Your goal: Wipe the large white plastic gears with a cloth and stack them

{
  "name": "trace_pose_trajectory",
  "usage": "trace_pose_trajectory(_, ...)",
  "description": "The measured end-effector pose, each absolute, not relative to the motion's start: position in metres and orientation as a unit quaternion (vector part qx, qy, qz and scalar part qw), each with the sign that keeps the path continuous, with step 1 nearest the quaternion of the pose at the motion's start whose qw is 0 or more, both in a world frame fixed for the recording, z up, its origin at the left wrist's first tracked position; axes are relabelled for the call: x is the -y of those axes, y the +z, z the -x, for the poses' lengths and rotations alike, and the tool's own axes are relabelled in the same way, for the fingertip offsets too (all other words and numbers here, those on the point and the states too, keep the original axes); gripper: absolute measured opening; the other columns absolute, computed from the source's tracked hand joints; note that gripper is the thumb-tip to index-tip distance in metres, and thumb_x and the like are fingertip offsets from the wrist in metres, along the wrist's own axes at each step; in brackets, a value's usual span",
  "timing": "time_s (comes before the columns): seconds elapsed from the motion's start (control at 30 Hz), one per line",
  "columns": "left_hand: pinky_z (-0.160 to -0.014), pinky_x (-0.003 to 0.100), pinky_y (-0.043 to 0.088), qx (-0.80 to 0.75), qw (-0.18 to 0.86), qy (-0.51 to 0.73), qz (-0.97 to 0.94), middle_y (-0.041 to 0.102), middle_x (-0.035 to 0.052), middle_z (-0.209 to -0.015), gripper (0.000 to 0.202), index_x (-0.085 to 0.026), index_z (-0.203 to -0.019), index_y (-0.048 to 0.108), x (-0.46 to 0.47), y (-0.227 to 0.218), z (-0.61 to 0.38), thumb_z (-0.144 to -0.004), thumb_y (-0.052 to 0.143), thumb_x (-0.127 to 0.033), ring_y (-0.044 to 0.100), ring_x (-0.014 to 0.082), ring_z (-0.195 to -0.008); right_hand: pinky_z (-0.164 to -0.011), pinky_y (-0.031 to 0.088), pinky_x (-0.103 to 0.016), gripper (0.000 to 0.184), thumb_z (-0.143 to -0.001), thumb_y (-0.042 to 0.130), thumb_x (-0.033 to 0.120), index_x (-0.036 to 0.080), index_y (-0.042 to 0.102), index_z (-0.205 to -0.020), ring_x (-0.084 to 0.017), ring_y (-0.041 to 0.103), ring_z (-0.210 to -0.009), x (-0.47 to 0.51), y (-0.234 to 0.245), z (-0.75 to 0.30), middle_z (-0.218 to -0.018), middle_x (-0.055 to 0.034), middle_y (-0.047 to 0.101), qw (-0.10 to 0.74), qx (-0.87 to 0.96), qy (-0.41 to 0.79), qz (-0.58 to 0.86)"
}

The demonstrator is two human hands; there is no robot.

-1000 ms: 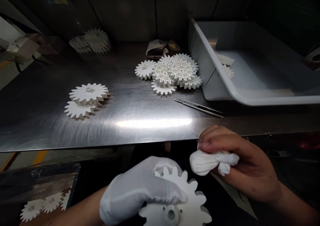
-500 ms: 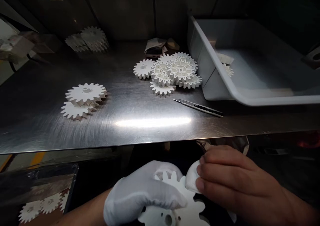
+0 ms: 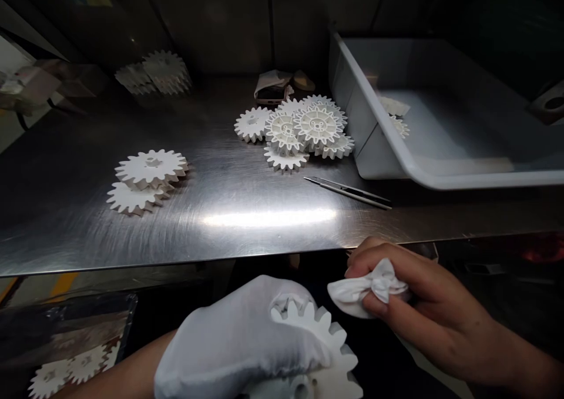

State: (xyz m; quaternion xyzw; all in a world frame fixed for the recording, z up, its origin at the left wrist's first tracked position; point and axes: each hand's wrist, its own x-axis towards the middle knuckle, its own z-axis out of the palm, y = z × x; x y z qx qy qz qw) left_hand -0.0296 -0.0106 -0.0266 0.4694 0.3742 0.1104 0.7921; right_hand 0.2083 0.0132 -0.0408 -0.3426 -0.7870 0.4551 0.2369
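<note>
My left hand (image 3: 238,343), in a white glove, is closed around a large white plastic gear (image 3: 324,346) held below the front edge of the steel table (image 3: 247,217). My right hand (image 3: 409,305) is bare and pinches a bunched white cloth (image 3: 368,287) just to the right of the gear's teeth, a small gap apart from them. Both hands are in front of the table, near the bottom of the view.
On the table lie a pair of stacked gears (image 3: 147,178) at left, a pile of several gears (image 3: 299,128) at centre back, and metal tweezers (image 3: 348,190). A grey plastic bin (image 3: 423,170) stands at right. More gears (image 3: 66,369) lie on a lower surface at bottom left.
My right hand with the cloth pressed onto the gear's teeth half a second ago, then lifted off to the right. My left hand turned and shifted the gear slightly.
</note>
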Motion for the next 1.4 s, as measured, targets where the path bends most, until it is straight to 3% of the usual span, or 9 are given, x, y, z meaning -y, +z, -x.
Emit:
trace_pose_trajectory(0.13,-0.041,0.02,0.016,-0.391,0.782,0.058,-0.483,0.031,-0.0053,-0.06,0.022,-0.016,-0.066,0.051,0.007,-0.026,0.027,-0.082,0.062,-0.026,0.024,0.0074,-0.053,-0.066,0.047,-0.019,0.022,-0.086,0.051,0.009,0.024,0.054,-0.102,-0.01,0.058,-0.077,-0.012,-0.038,-0.202,-0.091,0.0007,0.059,0.222,0.78,0.497,0.31)
trace_pose_trajectory(0.33,-0.045,0.022,0.019,-0.4,0.768,-0.024,-0.5,0.03,-0.0045,-0.064,0.026,-0.018,-0.062,0.04,-0.001,-0.023,0.02,-0.08,0.059,-0.023,0.026,0.009,-0.058,-0.07,0.046,-0.023,0.021,-0.086,0.05,0.007,0.021,0.056,-0.102,-0.011,0.057,-0.08,-0.019,-0.039,-0.201,-0.091,-0.0009,0.058,0.208,0.788,0.514,0.268)
trace_pose_trajectory(0.5,-0.043,0.022,0.017,-0.416,0.793,-0.02,-0.444,0.027,-0.0051,-0.062,0.025,-0.018,-0.061,0.044,0.005,-0.025,0.02,-0.077,0.062,-0.023,0.024,0.0095,-0.056,-0.072,0.045,-0.025,0.024,-0.085,0.05,0.004,0.02,0.059,-0.101,-0.012,0.057,-0.082,-0.029,-0.043,-0.216,-0.092,-0.0018,0.06,0.15,0.803,0.521,0.246)
trace_pose_trajectory(0.67,-0.045,0.022,0.021,-0.391,0.82,0.017,-0.418,0.032,-0.0051,-0.061,0.032,-0.018,-0.062,0.04,0.004,-0.036,0.021,-0.076,0.066,-0.031,0.026,0.0095,-0.058,-0.077,0.048,-0.026,0.023,-0.089,0.051,0.007,0.017,0.061,-0.107,-0.014,0.06,-0.088,-0.04,-0.043,-0.219,-0.096,-0.0053,0.06,0.241,0.768,0.556,0.205)
trace_pose_trajectory(0.8,-0.044,0.022,0.02,-0.359,0.816,0.018,-0.452,0.034,-0.0058,-0.059,0.032,-0.017,-0.061,0.043,-0.002,-0.042,0.017,-0.077,0.068,-0.029,0.026,0.0078,-0.055,-0.071,0.048,-0.025,0.013,-0.086,0.054,0.009,0.01,0.065,-0.092,-0.014,0.059,-0.078,-0.048,-0.036,-0.203,-0.085,-0.0071,0.061,0.183,0.775,0.586,0.148)
trace_pose_trajectory(0.97,-0.054,0.021,0.028,-0.332,0.801,0.031,-0.497,0.043,-0.0054,-0.063,0.025,-0.015,-0.062,0.05,-0.004,-0.044,0.01,-0.077,0.067,-0.025,0.04,0.0091,-0.063,-0.066,0.046,-0.024,0.018,-0.081,0.047,0.007,0.011,0.064,-0.087,-0.014,0.056,-0.073,-0.063,-0.027,-0.191,-0.08,-0.0069,0.06,0.109,0.821,0.557,0.057)
trace_pose_trajectory(1.13,-0.046,0.02,0.023,-0.344,0.825,0.022,-0.448,0.037,-0.0054,-0.057,0.03,-0.016,-0.058,0.044,-0.006,-0.034,0.011,-0.08,0.063,-0.021,0.032,0.0075,-0.054,-0.061,0.041,-0.024,0.018,-0.079,0.048,0.005,0.016,0.061,-0.084,-0.013,0.053,-0.068,-0.066,-0.019,-0.204,-0.078,-0.0031,0.057,0.002,0.868,0.487,0.093)
trace_pose_trajectory(1.4,-0.044,0.02,0.021,-0.367,0.846,0.03,-0.386,0.036,-0.0051,-0.056,0.035,-0.016,-0.057,0.042,-0.003,-0.035,0.015,-0.075,0.07,-0.025,0.03,0.0071,-0.053,-0.063,0.042,-0.022,0.013,-0.087,0.049,0.009,0.015,0.06,-0.085,-0.01,0.054,-0.069,-0.054,-0.024,-0.218,-0.078,-0.002,0.058,0.144,0.822,0.508,0.214)
